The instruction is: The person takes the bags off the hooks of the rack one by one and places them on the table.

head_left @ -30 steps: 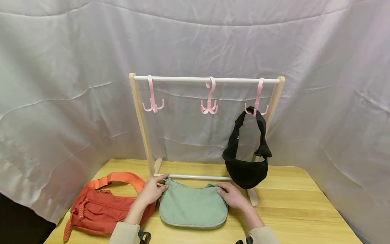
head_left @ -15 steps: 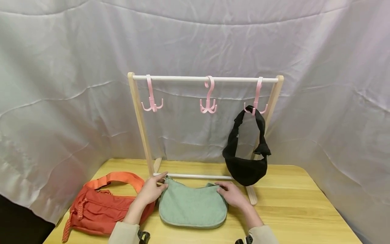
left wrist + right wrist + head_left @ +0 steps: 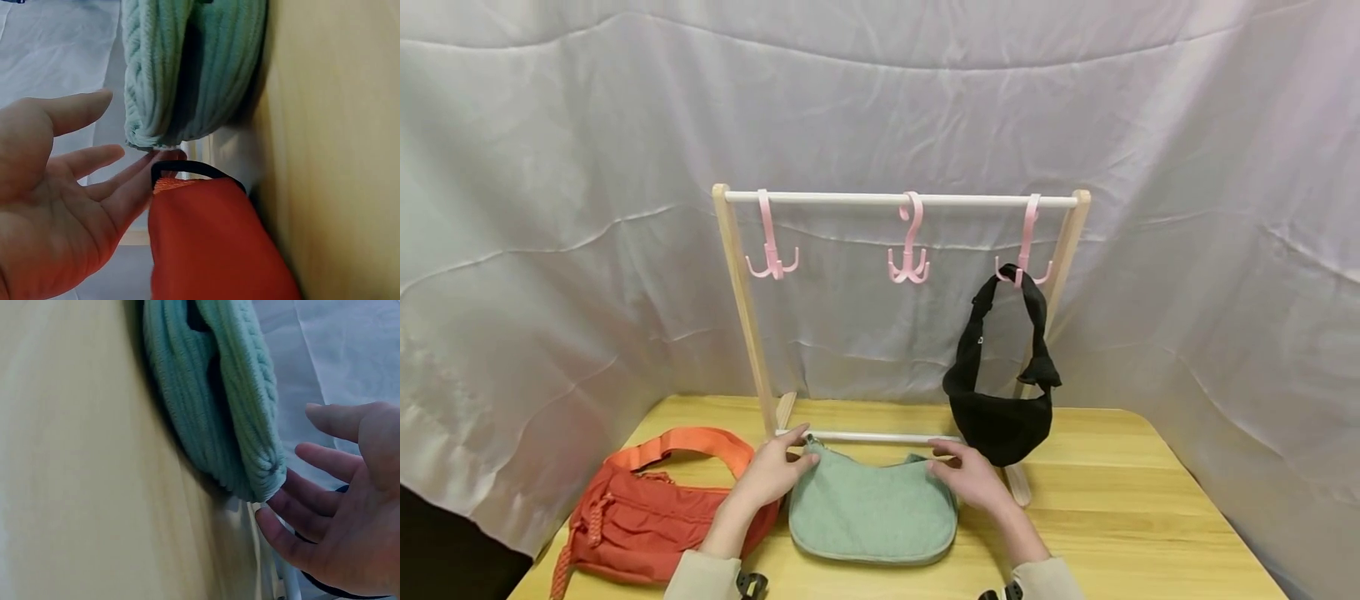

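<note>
A sage-green corduroy shoulder bag (image 3: 872,512) lies on the table between my two hands. My left hand (image 3: 771,471) is at its upper left end, thumb and fingers spread. In the left wrist view the thumb (image 3: 84,112) stands apart from the green bag (image 3: 156,81); whether the far fingertips touch it, I cannot tell. My right hand (image 3: 970,477) is at the upper right end, fingers loosely bent. The right wrist view has its fingertips (image 3: 269,519) beside the bag's corner, the thumb apart. Beneath my left forearm is a red bag (image 3: 658,521) with an orange strap.
Behind the green bag stands a wooden rack with a white top rail (image 3: 842,198). Pink hooks hang from it at left (image 3: 772,254), middle (image 3: 908,258) and right (image 3: 1025,242). A black sling bag (image 3: 1003,425) hangs on the right hook. Grey cloth (image 3: 865,108) surrounds the table.
The head view has shifted slightly. Both hands and the green bag stay almost in place; the right hand's thumb and index finger have spread a little.
</note>
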